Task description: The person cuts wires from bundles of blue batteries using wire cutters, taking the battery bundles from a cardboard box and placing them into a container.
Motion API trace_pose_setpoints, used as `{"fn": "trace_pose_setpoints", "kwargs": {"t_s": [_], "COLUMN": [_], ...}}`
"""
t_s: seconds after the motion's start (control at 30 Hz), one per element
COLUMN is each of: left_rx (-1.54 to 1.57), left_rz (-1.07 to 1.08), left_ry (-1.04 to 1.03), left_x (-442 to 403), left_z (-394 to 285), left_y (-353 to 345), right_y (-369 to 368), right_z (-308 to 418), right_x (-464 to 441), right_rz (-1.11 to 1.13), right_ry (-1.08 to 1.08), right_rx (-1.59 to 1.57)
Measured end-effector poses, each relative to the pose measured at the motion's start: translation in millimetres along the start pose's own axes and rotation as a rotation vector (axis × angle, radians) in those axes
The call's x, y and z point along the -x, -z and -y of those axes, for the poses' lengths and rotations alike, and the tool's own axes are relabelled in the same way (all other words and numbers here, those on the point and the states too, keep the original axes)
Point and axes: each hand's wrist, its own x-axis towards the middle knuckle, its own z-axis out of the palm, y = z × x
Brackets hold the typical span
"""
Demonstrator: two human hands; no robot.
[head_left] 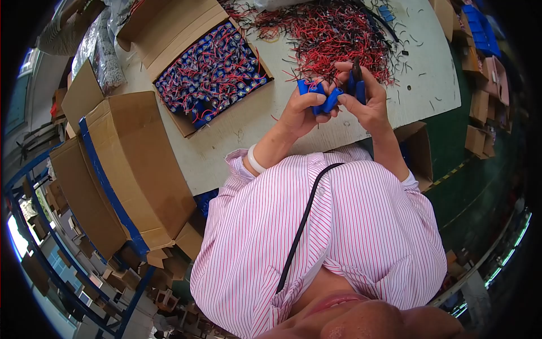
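Note:
My left hand is closed around several blue-wrapped battery cells with thin red and black wires. My right hand grips a pair of cutting pliers with blue handles, their dark jaws pointing away from me. Its thumb and a finger also touch one of the blue cells between both hands. Just beyond my hands spreads a heap of red and black wire pieces. To the left, an open cardboard box holds many blue battery cells with red and black leads.
The pale worktable has loose wire scraps on it. A large open carton stands against its left side, near plastic wrap. Below the table's right edge is another carton. Blue bins and boxes sit at far right.

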Motion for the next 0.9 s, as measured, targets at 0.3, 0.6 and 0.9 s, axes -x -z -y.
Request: {"fn": "trace_pose_setpoints", "kwargs": {"t_s": [0.3,0.6,0.9], "left_rx": [-0.603,-1.247,-1.208], "left_rz": [-0.172,-0.119,-0.114], "left_ry": [-0.188,-0.35,-0.306], "left_x": [1,5,5], "left_z": [11,5,8], "left_y": [-3,-7,-6], "right_y": [3,10,17], "right_z": [2,3,6], "right_x": [0,1,-1], "right_rz": [-0.034,0.014,0.147], "right_ry": [-0.064,-0.201,-0.174], "right_rx": [-0.097,-0.123,0.077]}}
